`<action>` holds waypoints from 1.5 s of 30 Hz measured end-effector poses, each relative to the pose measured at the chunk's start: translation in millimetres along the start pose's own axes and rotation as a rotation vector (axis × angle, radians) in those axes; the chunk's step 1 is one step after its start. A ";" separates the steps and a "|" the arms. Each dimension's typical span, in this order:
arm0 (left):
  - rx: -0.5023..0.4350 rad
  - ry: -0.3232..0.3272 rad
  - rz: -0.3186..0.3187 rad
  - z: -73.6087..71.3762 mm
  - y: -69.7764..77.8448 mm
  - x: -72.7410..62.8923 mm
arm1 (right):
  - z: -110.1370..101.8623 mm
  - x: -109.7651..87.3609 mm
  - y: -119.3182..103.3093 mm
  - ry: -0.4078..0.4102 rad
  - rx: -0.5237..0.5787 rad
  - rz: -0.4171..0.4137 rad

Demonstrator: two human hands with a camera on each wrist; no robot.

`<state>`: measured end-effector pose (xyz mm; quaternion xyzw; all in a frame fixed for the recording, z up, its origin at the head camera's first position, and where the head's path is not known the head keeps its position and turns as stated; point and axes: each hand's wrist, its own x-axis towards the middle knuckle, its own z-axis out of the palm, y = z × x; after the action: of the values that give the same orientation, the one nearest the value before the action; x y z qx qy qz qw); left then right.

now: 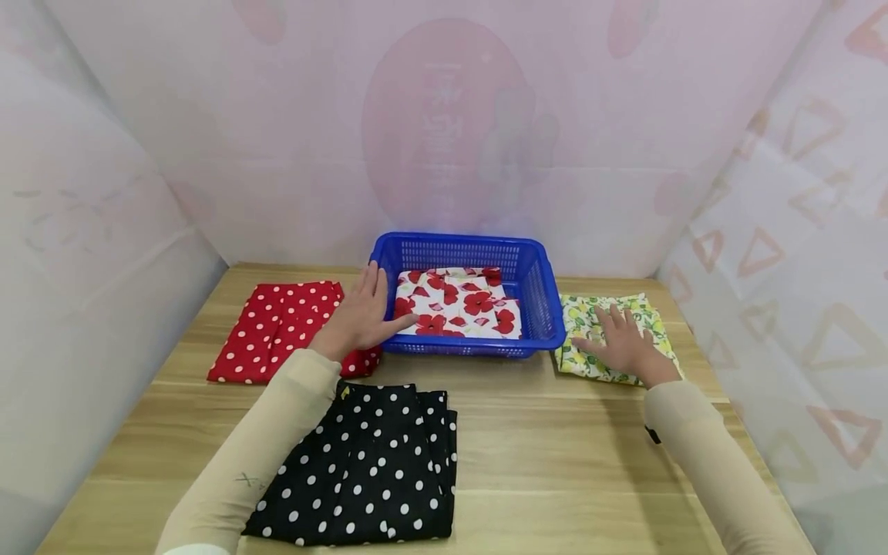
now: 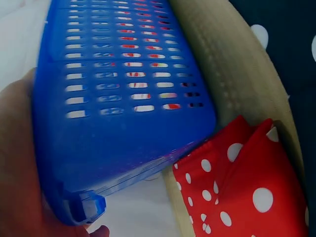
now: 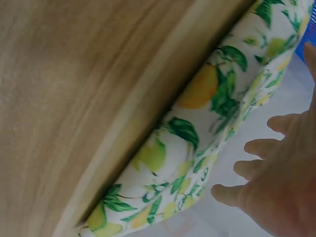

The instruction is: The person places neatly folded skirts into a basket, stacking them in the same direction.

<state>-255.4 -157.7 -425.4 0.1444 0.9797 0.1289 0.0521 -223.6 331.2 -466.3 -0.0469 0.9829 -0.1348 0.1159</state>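
Observation:
A blue plastic basket [image 1: 472, 346] stands by the back wall with a folded white cloth with red flowers [image 1: 458, 304] inside. My left hand [image 1: 361, 310] is at the basket's left rim, fingers extended along it and thumb stretched over the front left corner. In the left wrist view that hand [image 2: 19, 163] lies along the basket's edge. To the right of the basket is a folded lemon-print cloth [image 1: 579, 364]. Over it hovers my right hand [image 1: 622, 343], fingers spread and grasping nothing. The right wrist view shows a gap between those fingertips and the lemon cloth [image 3: 165, 158].
A folded red cloth with white dots [image 1: 277, 327] lies left of the basket, partly behind my left hand. Nearer the front, a folded black polka-dot cloth [image 1: 375, 470] lies beside my left forearm. Printed fabric walls [image 1: 312, 193] enclose the wooden table [image 1: 555, 470] on three sides.

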 end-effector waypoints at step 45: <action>0.101 0.025 0.010 3.8 2.2 1.2 | 32.4 -26.8 -5.6 -0.137 -0.037 0.048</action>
<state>-255.4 -154.4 -428.6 0.1501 0.9848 0.0815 0.0316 -189.4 320.9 -489.3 -0.0344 0.9758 -0.1104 0.1854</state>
